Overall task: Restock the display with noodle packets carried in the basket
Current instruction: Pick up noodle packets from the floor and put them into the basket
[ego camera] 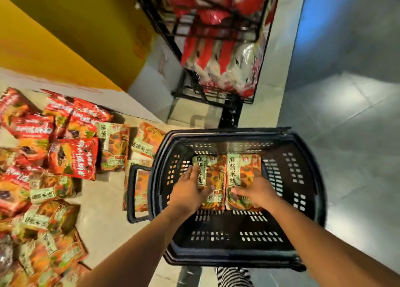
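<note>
Black perforated plastic basket [303, 200] sits lower centre-right of frame, w/ two orange-and-green noodle packets flat on its floor, side by side, edges touching.

Your left hand [188, 189]: fingers run along outer edge of left noodle packet [213, 174], thumb on its face, a pinch hold.

Your right hand [257, 191]: fingers bent over lower face of right noodle packet [244, 170]; can't tell if gripping.

Beige flat display surface [104, 200], left of frame, touches basket and carries loose red packets [72, 157] and orange-green packets [113, 147].

Black wire rack [190, 92], top centre, holds red-white bags [220, 66].
</note>
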{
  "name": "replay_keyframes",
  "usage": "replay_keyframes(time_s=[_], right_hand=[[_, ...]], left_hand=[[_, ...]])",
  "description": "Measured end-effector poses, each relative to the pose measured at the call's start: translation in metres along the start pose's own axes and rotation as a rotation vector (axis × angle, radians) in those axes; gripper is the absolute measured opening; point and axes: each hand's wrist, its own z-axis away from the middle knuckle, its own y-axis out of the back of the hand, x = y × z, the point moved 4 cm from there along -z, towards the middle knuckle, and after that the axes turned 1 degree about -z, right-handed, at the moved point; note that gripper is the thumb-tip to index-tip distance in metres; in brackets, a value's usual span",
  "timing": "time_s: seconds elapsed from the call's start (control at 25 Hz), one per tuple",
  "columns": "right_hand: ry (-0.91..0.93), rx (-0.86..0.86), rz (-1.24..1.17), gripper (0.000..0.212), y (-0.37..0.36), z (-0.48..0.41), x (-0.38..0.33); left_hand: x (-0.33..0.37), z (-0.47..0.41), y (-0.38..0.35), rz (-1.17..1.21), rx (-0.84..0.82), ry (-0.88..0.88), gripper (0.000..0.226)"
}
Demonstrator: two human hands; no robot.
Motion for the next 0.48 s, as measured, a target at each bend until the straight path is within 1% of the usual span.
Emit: replay_keyframes(time_s=[0.08, 0.2, 0.24, 0.28, 0.36, 0.48], right_hand=[[0.033, 0.031, 0.007, 0.127, 0.005, 0.020, -0.023], [0.100, 0.076, 0.053, 0.133, -0.001, 0.060, -0.079], [0.140, 0.092, 0.072, 0.130, -0.008, 0.074, -0.101], [0.172, 0.106, 0.086, 0.122, -0.017, 0.089, -0.124], [0.218, 0.164, 0.118, 0.109, -0.043, 0.108, -0.161], [0.274, 0.228, 0.218, 0.104, -0.097, 0.134, -0.212]], left_hand=[[-0.002, 0.021, 0.025, -0.088, 0.049, -0.044, 0.093], [-0.036, 0.058, 0.070, -0.169, 0.164, -0.059, 0.087], [-0.054, 0.071, 0.085, -0.177, 0.191, -0.035, 0.086], [-0.075, 0.083, 0.099, -0.186, 0.226, -0.010, 0.087], [-0.118, 0.107, 0.123, -0.218, 0.296, 0.024, 0.098], [-0.198, 0.141, 0.148, -0.222, 0.322, 0.103, 0.112]])
